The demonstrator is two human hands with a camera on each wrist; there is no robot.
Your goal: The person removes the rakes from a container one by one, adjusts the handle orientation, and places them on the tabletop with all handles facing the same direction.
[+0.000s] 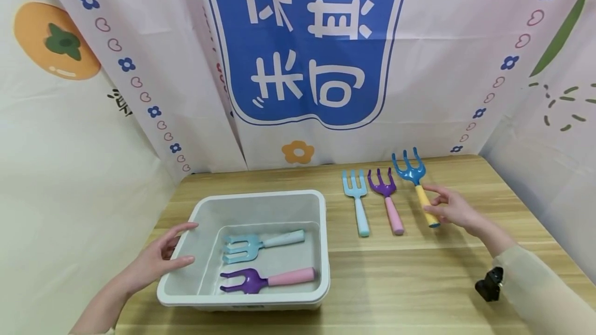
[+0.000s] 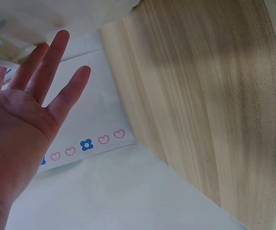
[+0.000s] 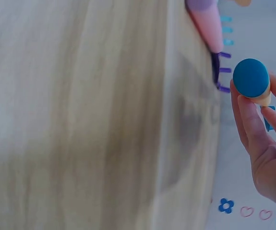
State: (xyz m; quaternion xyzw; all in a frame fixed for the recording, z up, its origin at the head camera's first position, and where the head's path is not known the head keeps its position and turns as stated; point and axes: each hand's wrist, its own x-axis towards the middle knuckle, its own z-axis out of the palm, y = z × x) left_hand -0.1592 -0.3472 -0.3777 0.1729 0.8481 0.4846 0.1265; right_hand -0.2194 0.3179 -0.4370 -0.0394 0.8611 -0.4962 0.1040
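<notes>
My right hand [image 1: 453,207] pinches the yellow handle of a hand fork [image 1: 421,199] with blue tines. In the right wrist view, the fork's round blue handle end [image 3: 251,77] sits between thumb and fingers, seemingly off the tabletop. To its left on the table lie a purple fork with a pink handle [image 1: 394,215] and a light blue fork [image 1: 360,216]. My left hand [image 1: 151,262], fingers extended, is at the left side of a white basin [image 1: 244,300]. Inside the basin lie another light blue fork [image 1: 283,239] and another purple fork with a pink handle [image 1: 292,277].
The wooden table [image 1: 382,283] backs onto a hanging cloth [image 1: 465,76] with a blue printed panel. White cloth also hangs on both sides. A small black object [image 1: 490,284] is by the right sleeve.
</notes>
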